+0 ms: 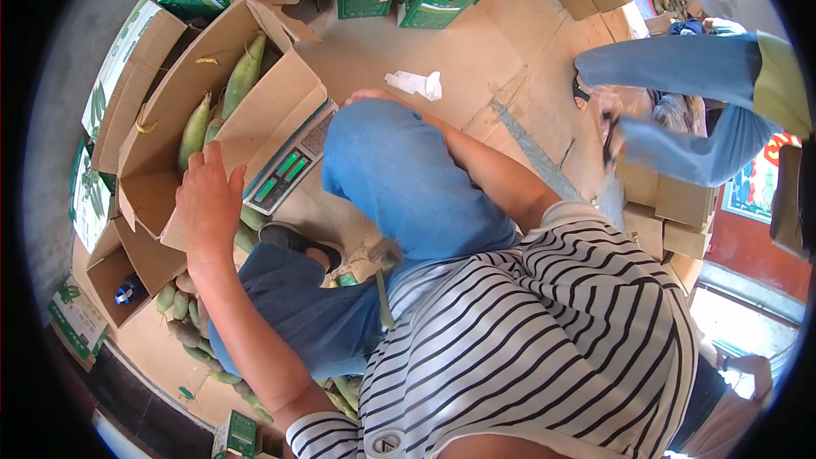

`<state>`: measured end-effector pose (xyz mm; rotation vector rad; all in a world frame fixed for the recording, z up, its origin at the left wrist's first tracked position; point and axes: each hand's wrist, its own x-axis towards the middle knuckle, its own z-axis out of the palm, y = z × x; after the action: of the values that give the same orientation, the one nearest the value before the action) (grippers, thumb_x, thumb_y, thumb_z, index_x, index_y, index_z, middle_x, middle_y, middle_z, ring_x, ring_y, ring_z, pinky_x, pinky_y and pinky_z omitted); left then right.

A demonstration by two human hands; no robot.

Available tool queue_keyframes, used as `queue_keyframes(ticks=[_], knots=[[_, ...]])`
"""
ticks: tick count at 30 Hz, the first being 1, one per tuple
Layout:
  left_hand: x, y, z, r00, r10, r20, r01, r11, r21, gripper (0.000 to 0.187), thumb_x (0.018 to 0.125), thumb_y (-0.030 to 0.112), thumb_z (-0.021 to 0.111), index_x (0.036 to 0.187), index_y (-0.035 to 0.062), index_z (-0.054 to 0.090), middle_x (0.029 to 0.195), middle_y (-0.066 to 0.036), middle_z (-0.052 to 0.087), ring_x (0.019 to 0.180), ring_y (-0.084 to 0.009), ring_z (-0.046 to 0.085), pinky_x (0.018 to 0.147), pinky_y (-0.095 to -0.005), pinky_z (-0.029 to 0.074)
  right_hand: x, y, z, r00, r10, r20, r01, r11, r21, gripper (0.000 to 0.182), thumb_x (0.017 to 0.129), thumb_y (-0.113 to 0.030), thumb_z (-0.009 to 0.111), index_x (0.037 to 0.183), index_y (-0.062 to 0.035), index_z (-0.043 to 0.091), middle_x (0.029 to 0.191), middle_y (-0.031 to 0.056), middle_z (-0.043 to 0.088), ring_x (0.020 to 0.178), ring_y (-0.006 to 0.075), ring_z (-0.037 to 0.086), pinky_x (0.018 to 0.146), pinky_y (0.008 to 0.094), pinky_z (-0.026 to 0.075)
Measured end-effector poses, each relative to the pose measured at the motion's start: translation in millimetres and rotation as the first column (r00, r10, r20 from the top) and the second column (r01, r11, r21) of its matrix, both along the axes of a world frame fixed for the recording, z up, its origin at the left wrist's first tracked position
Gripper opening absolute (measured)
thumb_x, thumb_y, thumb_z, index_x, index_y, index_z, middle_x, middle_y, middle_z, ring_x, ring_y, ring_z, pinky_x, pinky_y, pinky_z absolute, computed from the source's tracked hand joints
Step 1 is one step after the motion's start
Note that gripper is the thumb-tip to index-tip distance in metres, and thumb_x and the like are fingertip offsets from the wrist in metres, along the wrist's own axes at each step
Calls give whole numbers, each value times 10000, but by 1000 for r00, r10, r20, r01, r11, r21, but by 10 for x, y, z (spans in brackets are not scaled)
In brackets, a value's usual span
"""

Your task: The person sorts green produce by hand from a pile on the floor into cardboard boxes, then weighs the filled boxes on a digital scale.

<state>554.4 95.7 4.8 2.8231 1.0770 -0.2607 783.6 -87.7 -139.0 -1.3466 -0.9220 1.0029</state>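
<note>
On the floor, head view: you are crouching over an open cardboard box (183, 132) that is sitting on a weighing scale (289, 172). Your left hand (206, 200) is resting on the near flap of the box, fingers (197, 168) lying flat and close together against the cardboard, pinching nothing. Corn ears (242, 76) in green husk are standing inside the box, leaning on its far wall. More ears (183, 310) are lying loose on the floor just beside your foot. Your right arm is running behind your knee; the right hand (367, 95) is barely showing at the knee's far edge, and its fingers cannot be read.

Judgement: you are steadying the box during filling or weighing. Next move is likely calling for a clear view of the scale display, now partly covered by the flap.

Another person's legs (680, 68) are standing well apart, upper right.
</note>
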Motion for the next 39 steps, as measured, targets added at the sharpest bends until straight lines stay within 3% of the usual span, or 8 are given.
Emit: queue_keyframes(ticks=[4, 6, 11, 14, 17, 26, 33, 39], knots=[[-13, 12, -52, 1000, -1, 23, 0, 1000, 22, 407, 831, 233, 609, 1153, 30, 467, 1025, -198, 557, 934, -364, 570, 737, -453, 473, -176, -83, -29, 952, -176, 249, 151, 982, 118, 348, 889, -167, 529, 1197, -9, 489, 1127, 89, 567, 1090, 156, 509, 943, 283, 389], [-15, 21, -77, 1000, 11, 16, -11, 999, 47, 399, 827, 233, 613, 1140, 31, 472, 1005, -187, 562, 926, -358, 575, 731, -451, 477, -21, -14, -366, 977, -56, 208, 24, 988, 154, 375, 902, -155, 517, 1244, -22, 442, 1178, 91, 541, 1136, 166, 486, 983, 293, 366], [18, 8, -20, 999, 37, 26, -38, 998, 46, 365, 815, 243, 623, 1081, 36, 483, 951, -170, 570, 899, -338, 589, 707, -436, 487, 153, 81, -663, 795, 183, -579, -141, 983, 116, 357, 926, -133, 489, 1262, -32, 427, 1209, 93, 530, 1149, 162, 481, 997, 296, 363], [-34, 44, -3, 999, 26, 23, -27, 999, 46, 362, 814, 259, 624, 1068, 40, 487, 945, -173, 570, 891, -333, 591, 701, -433, 490, 221, 196, -403, 501, 393, -771, -305, 914, 268, 341, 929, -139, 482, 1250, -31, 446, 1223, 96, 527, 1149, 156, 484, 990, 296, 372], [-110, 117, 51, 997, 73, 40, -76, 993, 87, 357, 821, 272, 618, 1063, 44, 488, 942, -165, 570, 888, -332, 590, 703, -442, 487, 231, 161, -635, 512, 240, -825, -224, 964, 141, 324, 925, -152, 485, 1227, -33, 480, 1221, 99, 534, 1138, 160, 497, 976, 297, 385], [-265, 188, 12, 985, 91, 147, -108, 988, 114, 329, 838, 286, 594, 1002, 29, 470, 920, -170, 567, 890, -358, 574, 715, -457, 478, -84, 1, 166, 955, 114, -273, -157, 978, -140, 343, 897, -157, 514, 1220, -43, 496, 1222, 99, 539, 1136, 178, 503, 982, 304, 381], [-256, 172, 44, 988, 108, 109, -119, 987, 104, 345, 850, 300, 583, 1054, 37, 490, 960, -154, 571, 954, -343, 569, 756, -449, 479, -270, 42, 566, 984, 177, -19, -177, 957, -228, 359, 875, -160, 537, 1215, -50, 508, 1222, 98, 544, 1134, 193, 508, 986, 309, 377], [-262, 183, 18, 989, 108, 103, -120, 986, 120, 349, 849, 303, 583, 1057, 38, 490, 963, -155, 567, 970, -335, 563, 772, -445, 475, -286, 159, 505, 953, 289, -92, -302, 929, -215, 363, 855, -176, 558, 1197, -59, 528, 1211, 92, 558, 1134, 198, 513, 1003, 311, 358]])
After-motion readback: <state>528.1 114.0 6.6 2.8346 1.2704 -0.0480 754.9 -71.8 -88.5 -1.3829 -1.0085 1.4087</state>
